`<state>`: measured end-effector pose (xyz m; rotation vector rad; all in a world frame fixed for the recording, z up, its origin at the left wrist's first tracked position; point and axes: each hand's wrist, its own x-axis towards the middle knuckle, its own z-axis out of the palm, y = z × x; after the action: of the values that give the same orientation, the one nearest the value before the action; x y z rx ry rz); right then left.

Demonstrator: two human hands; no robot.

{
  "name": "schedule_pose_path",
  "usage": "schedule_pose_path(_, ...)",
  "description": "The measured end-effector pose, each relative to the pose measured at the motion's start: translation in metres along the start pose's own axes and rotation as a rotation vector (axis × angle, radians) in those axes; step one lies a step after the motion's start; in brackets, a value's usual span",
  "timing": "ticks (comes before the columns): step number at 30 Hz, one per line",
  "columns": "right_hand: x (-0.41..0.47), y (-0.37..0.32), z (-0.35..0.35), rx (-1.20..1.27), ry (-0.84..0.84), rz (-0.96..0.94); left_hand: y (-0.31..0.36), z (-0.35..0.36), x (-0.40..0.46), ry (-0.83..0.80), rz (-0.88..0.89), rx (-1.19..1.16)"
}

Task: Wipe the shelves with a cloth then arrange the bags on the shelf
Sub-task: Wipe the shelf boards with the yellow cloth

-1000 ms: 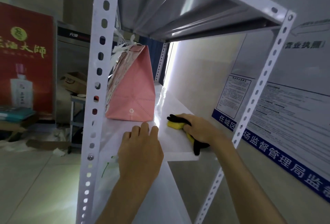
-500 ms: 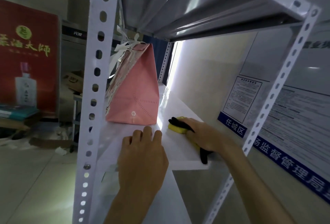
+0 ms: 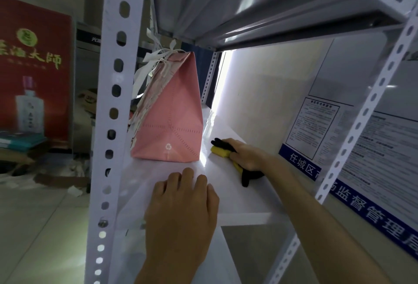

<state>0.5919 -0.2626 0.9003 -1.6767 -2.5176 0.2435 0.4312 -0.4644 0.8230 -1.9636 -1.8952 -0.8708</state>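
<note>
Pressing the yellow-and-black cloth (image 3: 222,150) onto the shelf (image 3: 244,195) mid-depth with right hand (image 3: 247,155) curled over it; left hand (image 3: 183,204) lying flat, empty, at front edge. Pink bag (image 3: 172,114) standing left-rear: probably light, crushable; lifting best by the base.

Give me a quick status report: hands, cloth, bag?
Left hand flat on shelf. Right hand pressing yellow-black cloth. Pink bag upright beside the cloth.

red poster (image 3: 34,68), wall notices (image 3: 371,147), stacked books (image 3: 20,142)
</note>
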Motion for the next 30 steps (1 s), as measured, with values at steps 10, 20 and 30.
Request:
schedule_pose_path(10,0.103,0.015,0.0,0.04,0.038,0.117,-0.001,0.008,0.003,0.236,-0.006,-0.021)
schedule_pose_path(20,0.105,0.022,0.0,-0.014,0.032,0.102,0.002,0.01,0.002,0.25,0.0,-0.015)
schedule_pose_path(30,-0.038,-0.001,0.009,-0.051,0.098,-0.057,0.003,0.01,0.0,0.237,-0.009,0.037)
